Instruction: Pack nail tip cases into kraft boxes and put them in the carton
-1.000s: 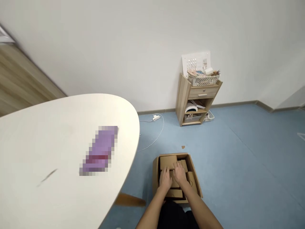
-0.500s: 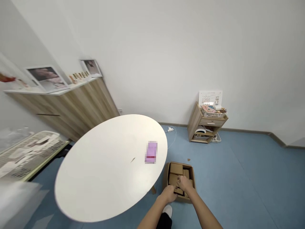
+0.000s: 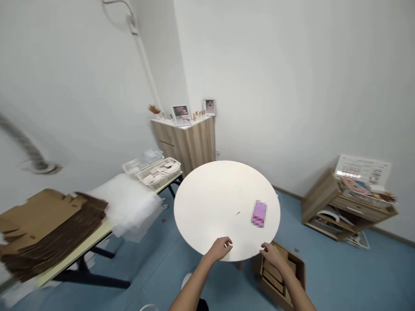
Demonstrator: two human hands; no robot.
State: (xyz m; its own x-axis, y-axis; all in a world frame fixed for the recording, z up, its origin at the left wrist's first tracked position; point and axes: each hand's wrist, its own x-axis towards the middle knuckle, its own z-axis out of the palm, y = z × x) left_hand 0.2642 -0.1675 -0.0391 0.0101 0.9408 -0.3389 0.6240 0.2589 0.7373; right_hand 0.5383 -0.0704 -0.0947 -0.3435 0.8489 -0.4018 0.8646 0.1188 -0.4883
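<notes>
My left hand [image 3: 220, 249] hovers over the near edge of a white round table [image 3: 207, 194]. Its fingers are loosely curved, with a gap between thumb and fingertips and nothing visible between them. To its right, my right hand [image 3: 271, 252] is above the corner of an open cardboard box [image 3: 260, 263], fingers half bent and apart, holding nothing I can see. Smaller brown cartons [image 3: 272, 276] fill the box, partly covered by my right forearm. A pixelated purple item [image 3: 259, 214] lies on the table, beyond both hands.
On the left, a long table [image 3: 97, 237] carries flattened cardboard [image 3: 45, 216], white sheets [image 3: 126, 203] and white baskets [image 3: 160, 172]. A wooden cabinet [image 3: 201, 140] with framed pictures stands behind. To the right is a small shelf unit [image 3: 350, 207]; a brown scrap [image 3: 296, 250] lies on the floor.
Both hands have left the cartons in the box and come up to the table edge, moving apart. My view has swung left, bringing the long table with flattened cardboard into sight.
</notes>
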